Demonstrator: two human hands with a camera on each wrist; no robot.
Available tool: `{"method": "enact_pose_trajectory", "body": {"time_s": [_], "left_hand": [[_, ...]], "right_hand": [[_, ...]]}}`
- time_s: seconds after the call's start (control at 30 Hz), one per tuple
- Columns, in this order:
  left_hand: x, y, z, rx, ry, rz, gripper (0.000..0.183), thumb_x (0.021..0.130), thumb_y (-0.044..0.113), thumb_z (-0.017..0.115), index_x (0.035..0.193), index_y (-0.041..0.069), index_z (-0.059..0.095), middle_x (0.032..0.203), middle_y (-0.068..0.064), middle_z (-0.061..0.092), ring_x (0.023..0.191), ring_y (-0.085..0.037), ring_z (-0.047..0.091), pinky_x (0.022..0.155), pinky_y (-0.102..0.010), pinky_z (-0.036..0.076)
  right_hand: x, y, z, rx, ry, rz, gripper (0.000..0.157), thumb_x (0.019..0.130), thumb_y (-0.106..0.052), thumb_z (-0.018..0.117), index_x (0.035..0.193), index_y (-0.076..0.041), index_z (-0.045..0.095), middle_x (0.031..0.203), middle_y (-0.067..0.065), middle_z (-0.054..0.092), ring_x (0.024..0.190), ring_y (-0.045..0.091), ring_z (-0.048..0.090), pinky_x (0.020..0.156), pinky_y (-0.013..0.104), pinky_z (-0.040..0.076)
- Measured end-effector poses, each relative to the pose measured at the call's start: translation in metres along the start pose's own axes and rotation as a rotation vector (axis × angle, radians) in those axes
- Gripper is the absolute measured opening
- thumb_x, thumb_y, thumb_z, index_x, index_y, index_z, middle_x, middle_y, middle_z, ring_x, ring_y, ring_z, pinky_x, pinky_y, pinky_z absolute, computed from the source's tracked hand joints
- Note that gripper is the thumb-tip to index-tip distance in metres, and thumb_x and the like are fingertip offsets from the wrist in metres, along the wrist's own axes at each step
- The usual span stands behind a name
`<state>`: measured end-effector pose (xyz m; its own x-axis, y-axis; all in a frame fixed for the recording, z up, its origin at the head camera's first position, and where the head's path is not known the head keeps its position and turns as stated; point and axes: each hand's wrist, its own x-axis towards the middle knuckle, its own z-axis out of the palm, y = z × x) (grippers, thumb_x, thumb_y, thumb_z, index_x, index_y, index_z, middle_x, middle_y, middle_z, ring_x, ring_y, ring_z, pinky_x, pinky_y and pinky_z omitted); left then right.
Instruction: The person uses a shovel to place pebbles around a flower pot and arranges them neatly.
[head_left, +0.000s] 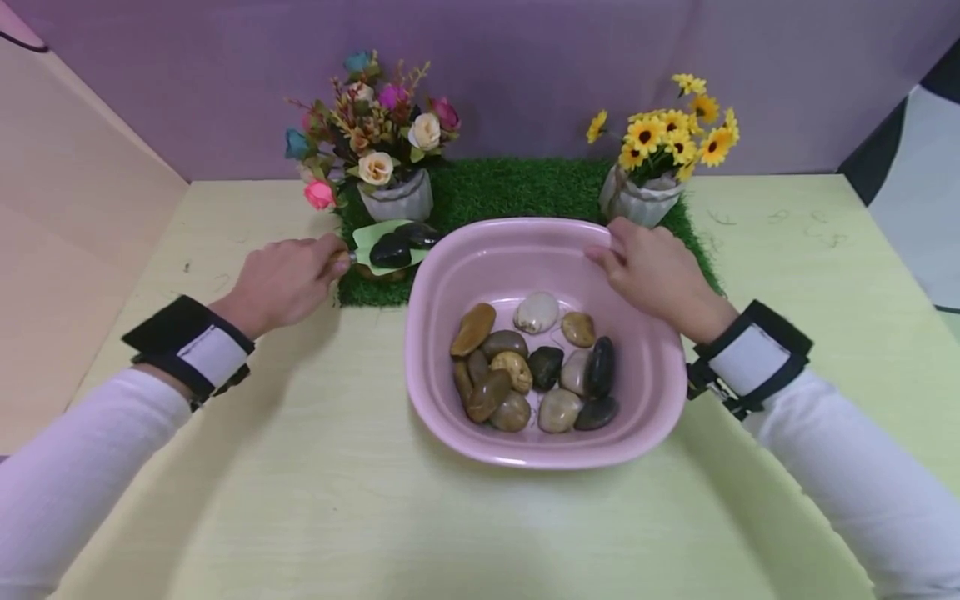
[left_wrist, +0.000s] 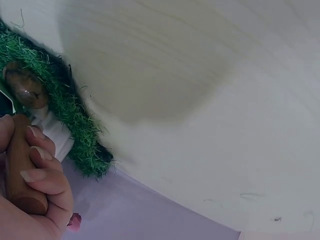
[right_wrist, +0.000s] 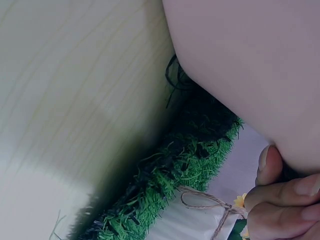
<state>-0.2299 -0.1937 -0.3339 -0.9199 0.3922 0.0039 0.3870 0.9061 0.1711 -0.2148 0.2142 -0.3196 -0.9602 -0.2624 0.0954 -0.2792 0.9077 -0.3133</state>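
My left hand (head_left: 288, 279) grips the wooden handle (left_wrist: 21, 170) of a small garden trowel. Its pale green blade (head_left: 365, 239) carries black stones (head_left: 391, 251) and reaches to the left rim of a pink basin (head_left: 517, 254). Under the blade, a brown stone (left_wrist: 27, 90) lies on the artificial grass mat. With thumb and fingers, my right hand (head_left: 660, 275) holds the basin's far right rim, and the basin tilts toward me. Inside it lie several smooth stones (head_left: 558, 410) in brown, white, grey and black.
A green artificial grass mat (head_left: 517, 187) runs along the back of the pale wooden table (head_left: 315, 492). A pot of mixed flowers (head_left: 397, 198) stands at its left, and a pot of yellow flowers (head_left: 637, 198) at its right. Behind rises a purple wall (head_left: 525, 83).
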Motion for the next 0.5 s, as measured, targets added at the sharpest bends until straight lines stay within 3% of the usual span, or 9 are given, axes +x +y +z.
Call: {"method": "enact_pose_trajectory", "body": {"time_s": [0.23, 0.5], "left_hand": [[0.0, 0.001, -0.006, 0.043, -0.018, -0.01, 0.028, 0.105, 0.027, 0.04, 0.11, 0.008, 0.059, 0.09, -0.016, 0.068, 0.075, -0.035, 0.065, 0.052, -0.049, 0.048], [0.004, 0.01, -0.017, 0.086, -0.056, -0.025, 0.029, 0.104, 0.026, 0.039, 0.103, 0.007, 0.061, 0.077, -0.012, 0.061, 0.07, -0.033, 0.061, 0.048, -0.046, 0.046]], "right_hand": [[0.0, -0.001, -0.002, 0.003, 0.001, 0.0, 0.03, 0.101, -0.03, 0.053, 0.086, -0.004, 0.052, 0.065, 0.009, 0.049, 0.05, 0.022, 0.048, 0.044, 0.032, 0.039], [0.0, -0.001, -0.002, 0.006, -0.006, 0.004, 0.03, 0.101, -0.03, 0.053, 0.087, -0.004, 0.052, 0.066, 0.009, 0.049, 0.051, 0.022, 0.048, 0.044, 0.032, 0.039]]}}
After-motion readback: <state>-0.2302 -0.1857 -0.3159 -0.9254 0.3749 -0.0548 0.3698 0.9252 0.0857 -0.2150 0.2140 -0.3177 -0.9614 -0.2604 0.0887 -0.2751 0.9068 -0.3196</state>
